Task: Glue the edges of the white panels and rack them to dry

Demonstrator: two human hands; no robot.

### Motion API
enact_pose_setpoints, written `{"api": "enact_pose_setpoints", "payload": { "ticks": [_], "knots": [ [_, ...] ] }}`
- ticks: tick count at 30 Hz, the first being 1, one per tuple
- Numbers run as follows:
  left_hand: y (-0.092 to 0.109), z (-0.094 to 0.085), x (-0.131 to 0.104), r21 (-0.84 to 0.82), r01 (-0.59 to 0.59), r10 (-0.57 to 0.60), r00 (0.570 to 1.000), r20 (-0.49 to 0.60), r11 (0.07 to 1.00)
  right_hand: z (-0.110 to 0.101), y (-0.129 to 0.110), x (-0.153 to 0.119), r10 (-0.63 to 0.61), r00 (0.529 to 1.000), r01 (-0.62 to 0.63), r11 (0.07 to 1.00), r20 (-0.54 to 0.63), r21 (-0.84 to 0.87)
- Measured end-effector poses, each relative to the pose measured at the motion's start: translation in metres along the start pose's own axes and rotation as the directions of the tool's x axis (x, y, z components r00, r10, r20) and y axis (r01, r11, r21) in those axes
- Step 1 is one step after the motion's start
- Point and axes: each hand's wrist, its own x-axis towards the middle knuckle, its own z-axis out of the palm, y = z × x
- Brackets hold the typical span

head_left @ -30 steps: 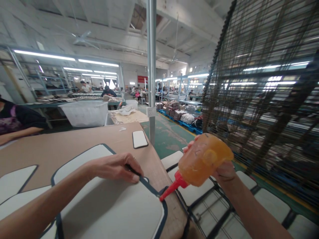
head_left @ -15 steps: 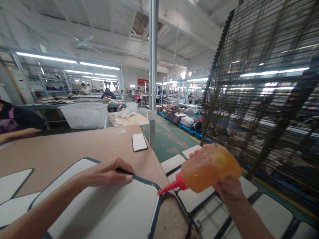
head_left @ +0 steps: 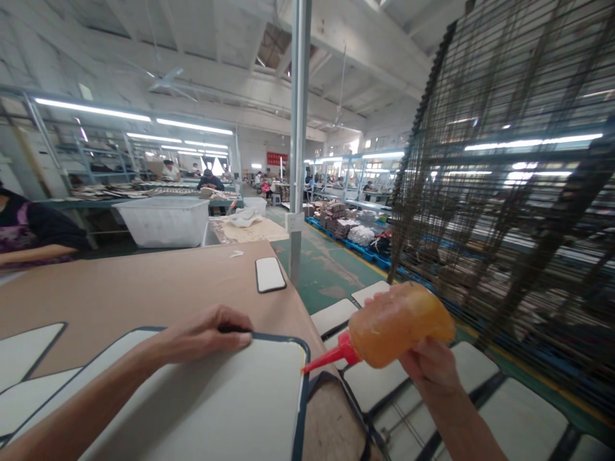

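A large white panel [head_left: 225, 397] with a dark blue edge strip and a rounded corner lies before me on the brown-covered table [head_left: 202, 269]. My left hand [head_left: 209, 333] is closed on its far edge, thumb on top and the other fingers partly hidden. My right hand [head_left: 432, 368] is wrapped around a squeeze bottle [head_left: 398, 326] of amber liquid, probably glue, tilted down to the left. The tip of its red nozzle [head_left: 331, 355] meets the panel's right edge just below the corner. A thin wet-looking line shows along that edge.
A small dark-edged white piece [head_left: 270, 274] lies by the table's right edge. More white panels [head_left: 29, 352] lie at left, others on a wire rack [head_left: 519, 410] at right. A tall mesh rack [head_left: 504, 160], a metal post [head_left: 298, 128] and a co-worker [head_left: 38, 227] stand around.
The panel has turned slightly, its far edge now lying straighter across. My left hand has shifted a little left with it. The nozzle tip sits slightly further left, lower along the panel's edge.
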Motion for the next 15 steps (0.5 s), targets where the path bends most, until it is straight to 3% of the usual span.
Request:
{"api": "enact_pose_setpoints", "payload": {
  "ticks": [7, 15],
  "knots": [
    [-0.015, -0.001, 0.004, -0.146, 0.049, -0.054, 0.998, -0.035, 0.988, -0.012, 0.011, -0.004, -0.008, 0.987, 0.015, 0.999, 0.158, -0.040],
    [-0.018, -0.001, 0.005, -0.329, 0.122, -0.167, 0.979, -0.113, 0.936, 0.002, 0.009, -0.008, -0.031, 0.994, 0.036, 0.998, 0.104, -0.053]
  ]
}}
